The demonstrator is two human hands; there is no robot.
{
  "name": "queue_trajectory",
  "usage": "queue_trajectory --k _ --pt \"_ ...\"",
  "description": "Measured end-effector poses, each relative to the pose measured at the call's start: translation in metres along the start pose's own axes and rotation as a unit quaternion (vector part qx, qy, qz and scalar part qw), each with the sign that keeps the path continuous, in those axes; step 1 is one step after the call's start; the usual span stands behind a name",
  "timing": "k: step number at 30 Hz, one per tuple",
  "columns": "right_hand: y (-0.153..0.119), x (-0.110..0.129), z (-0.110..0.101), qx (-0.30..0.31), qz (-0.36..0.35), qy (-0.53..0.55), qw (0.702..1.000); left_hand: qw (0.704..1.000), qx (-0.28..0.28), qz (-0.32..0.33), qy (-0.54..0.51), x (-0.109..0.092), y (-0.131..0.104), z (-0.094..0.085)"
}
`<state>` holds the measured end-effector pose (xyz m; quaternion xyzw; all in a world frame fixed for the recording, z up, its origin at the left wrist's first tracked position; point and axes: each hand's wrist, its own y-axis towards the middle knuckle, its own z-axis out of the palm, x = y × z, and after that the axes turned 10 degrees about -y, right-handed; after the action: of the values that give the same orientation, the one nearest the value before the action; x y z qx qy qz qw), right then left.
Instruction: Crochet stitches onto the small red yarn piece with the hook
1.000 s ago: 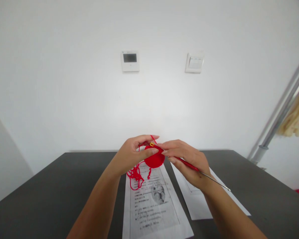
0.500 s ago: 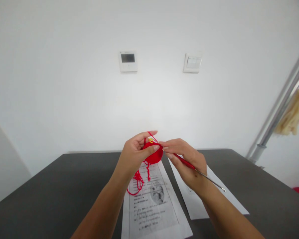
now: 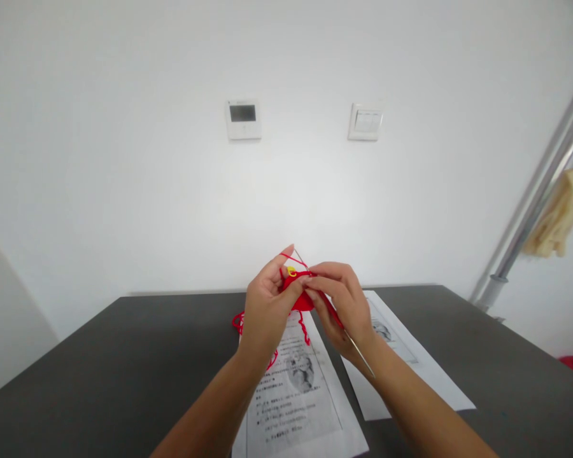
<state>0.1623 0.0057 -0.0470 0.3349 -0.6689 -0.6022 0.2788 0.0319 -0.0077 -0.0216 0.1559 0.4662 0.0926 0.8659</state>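
Note:
My left hand (image 3: 270, 304) is closed on a piece of red crochet work (image 3: 302, 301), thumb pressing its front. Red yarn (image 3: 293, 257) runs over the raised left index finger toward the hook. In my right hand (image 3: 341, 299) is a crochet hook (image 3: 335, 313) with a red grip; its thin metal tip rises past the top edge of the work, and its other metal end points down along my right wrist. A yellow stitch marker (image 3: 291, 271) sits at the work's upper edge. A short red tail (image 3: 304, 329) dangles below it. Loose yarn is partly hidden behind my left hand.
Under my hands a printed sheet (image 3: 293, 407) lies on the dark table (image 3: 172, 356), with a second printed sheet (image 3: 424, 375) to its right. The white wall (image 3: 286, 191) behind carries a small display panel and a switch. A metal pole (image 3: 530, 235) stands at the right.
My left hand has moved slightly right and turned. The hook has tilted more steeply, its tip now showing above the work. My right fingers have come closer to my left thumb.

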Motion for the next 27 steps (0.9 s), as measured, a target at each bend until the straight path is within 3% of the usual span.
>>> queue_trajectory --k 3,8,11,15,22,27 --pt "0.001 -0.004 -0.002 0.001 -0.029 0.035 0.999 0.996 0.045 -0.063 -0.038 -0.002 0.007 -0.009" --pt "0.010 -0.002 -0.014 0.082 0.029 0.131 0.988 0.965 0.155 -0.203 -0.066 -0.018 0.023 -0.033" --pt "0.014 -0.001 -0.019 0.108 0.011 0.170 0.979 0.944 0.207 -0.244 -0.081 -0.023 0.028 -0.045" --pt "0.017 -0.005 -0.021 0.114 0.009 0.224 0.968 0.935 0.231 -0.256 -0.086 -0.021 0.026 -0.046" --pt "0.018 -0.005 -0.023 0.122 0.017 0.236 0.964 0.947 0.211 -0.231 -0.069 -0.025 0.020 -0.038" --pt "0.014 0.003 -0.028 0.099 0.103 0.298 0.944 0.946 0.231 -0.172 -0.149 -0.032 0.018 -0.035"
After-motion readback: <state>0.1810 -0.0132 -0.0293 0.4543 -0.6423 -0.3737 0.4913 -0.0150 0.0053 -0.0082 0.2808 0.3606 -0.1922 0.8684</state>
